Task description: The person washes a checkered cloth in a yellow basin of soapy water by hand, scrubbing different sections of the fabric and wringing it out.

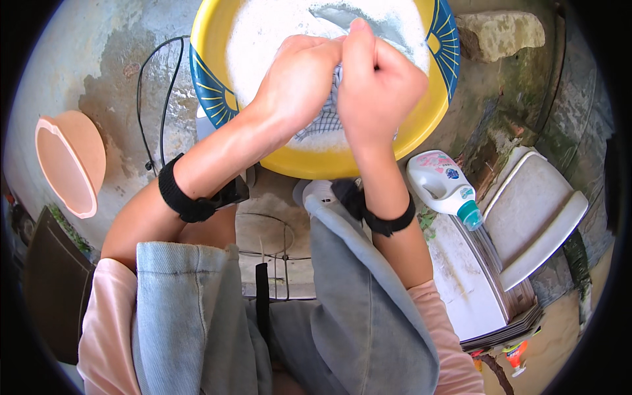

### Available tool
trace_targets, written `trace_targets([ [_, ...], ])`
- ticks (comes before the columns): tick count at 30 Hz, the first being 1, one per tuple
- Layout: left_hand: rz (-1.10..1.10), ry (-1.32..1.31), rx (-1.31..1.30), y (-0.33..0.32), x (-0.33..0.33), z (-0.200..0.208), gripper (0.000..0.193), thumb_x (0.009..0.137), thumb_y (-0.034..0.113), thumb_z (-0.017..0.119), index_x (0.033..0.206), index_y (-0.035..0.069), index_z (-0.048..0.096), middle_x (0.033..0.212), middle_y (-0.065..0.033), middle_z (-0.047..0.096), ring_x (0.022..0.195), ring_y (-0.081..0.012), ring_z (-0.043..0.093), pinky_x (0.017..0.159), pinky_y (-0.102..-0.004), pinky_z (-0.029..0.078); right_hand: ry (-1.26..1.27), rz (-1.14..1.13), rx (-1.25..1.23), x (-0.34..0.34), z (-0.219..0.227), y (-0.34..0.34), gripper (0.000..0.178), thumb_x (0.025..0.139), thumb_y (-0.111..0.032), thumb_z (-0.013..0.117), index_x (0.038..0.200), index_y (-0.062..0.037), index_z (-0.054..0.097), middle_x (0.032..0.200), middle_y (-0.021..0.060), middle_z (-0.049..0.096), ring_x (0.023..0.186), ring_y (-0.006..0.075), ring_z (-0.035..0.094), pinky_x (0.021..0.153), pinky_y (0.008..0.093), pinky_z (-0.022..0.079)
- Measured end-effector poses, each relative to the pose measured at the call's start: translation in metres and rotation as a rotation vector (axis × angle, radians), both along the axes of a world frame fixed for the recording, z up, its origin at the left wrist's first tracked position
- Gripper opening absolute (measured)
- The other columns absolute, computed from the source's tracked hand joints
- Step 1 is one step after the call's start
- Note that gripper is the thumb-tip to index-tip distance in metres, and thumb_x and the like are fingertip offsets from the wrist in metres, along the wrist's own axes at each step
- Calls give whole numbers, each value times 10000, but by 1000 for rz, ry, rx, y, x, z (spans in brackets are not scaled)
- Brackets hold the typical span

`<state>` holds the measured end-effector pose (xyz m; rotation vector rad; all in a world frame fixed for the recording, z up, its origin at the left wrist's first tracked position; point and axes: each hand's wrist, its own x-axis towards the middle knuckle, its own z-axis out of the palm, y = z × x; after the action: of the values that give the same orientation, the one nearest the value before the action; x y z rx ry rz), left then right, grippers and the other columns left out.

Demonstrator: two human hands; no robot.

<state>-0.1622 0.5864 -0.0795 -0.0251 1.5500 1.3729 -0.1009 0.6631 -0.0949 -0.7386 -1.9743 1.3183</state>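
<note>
A yellow basin [411, 141] with blue sunburst patches on its rim sits in front of my knees, holding water and thick white foam [260, 29]. Over it, both fists are close together on a wet checked cloth [322, 124]. My left hand [296, 82] is closed, its back toward me and its fingertips out of sight. Next to it my right hand [380, 82] is clenched, thumb on top. The grey-and-white cloth hangs down between and below my hands into the suds; how much of it lies under the foam is hidden.
A white detergent bottle [442, 181] with a teal cap lies right of the basin, near stacked boards [461, 283] and a worn whitish plastic piece [534, 217]. A stone [503, 34] rests at the far right. On the left are a peach tub [95, 148] and a black cable [138, 105].
</note>
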Motion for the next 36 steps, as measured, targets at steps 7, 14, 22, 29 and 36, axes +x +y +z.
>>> trace_targets([
  [7, -46, -23, -7, -3, 4, -4, 366, 915, 226, 476, 847, -83, 661, 726, -77, 598, 722, -117, 488, 650, -338, 426, -105, -73, -123, 0, -1, -1, 430, 878, -88, 673, 524, 0, 445, 449, 27, 355, 454, 71, 283, 418, 301, 238],
  [14, 31, 23, -21, 2, 4, -3, 374, 923, 237, 490, 727, -57, 611, 647, -34, 533, 628, -98, 425, 563, -328, 379, -36, -38, -311, 3, 10, -7, 497, 913, -137, 673, 506, 4, 425, 453, -31, 339, 486, 35, 292, 426, 283, 212],
  [22, 35, 98, -49, 4, 8, -9, 460, 947, 282, 510, 604, -25, 502, 528, -35, 434, 552, -105, 375, 508, -361, 334, -107, -191, -255, 3, 8, -5, 521, 918, -170, 685, 498, 4, 430, 454, -58, 346, 486, 25, 283, 430, 270, 196],
  [29, 7, 87, -24, 4, 8, -6, 474, 949, 279, 518, 589, -26, 485, 513, -32, 419, 535, -107, 365, 492, -370, 324, -206, -244, -264, 2, 19, -3, 541, 929, -183, 677, 496, -5, 404, 462, -66, 332, 489, 26, 264, 434, 277, 176],
  [36, 23, 21, 38, 10, 6, -2, 458, 960, 291, 540, 585, 34, 490, 515, 22, 416, 510, -74, 349, 461, -328, 293, -113, -183, -420, 11, 9, 21, 510, 971, -252, 635, 554, -12, 467, 521, -74, 395, 521, 22, 314, 462, 244, 222],
])
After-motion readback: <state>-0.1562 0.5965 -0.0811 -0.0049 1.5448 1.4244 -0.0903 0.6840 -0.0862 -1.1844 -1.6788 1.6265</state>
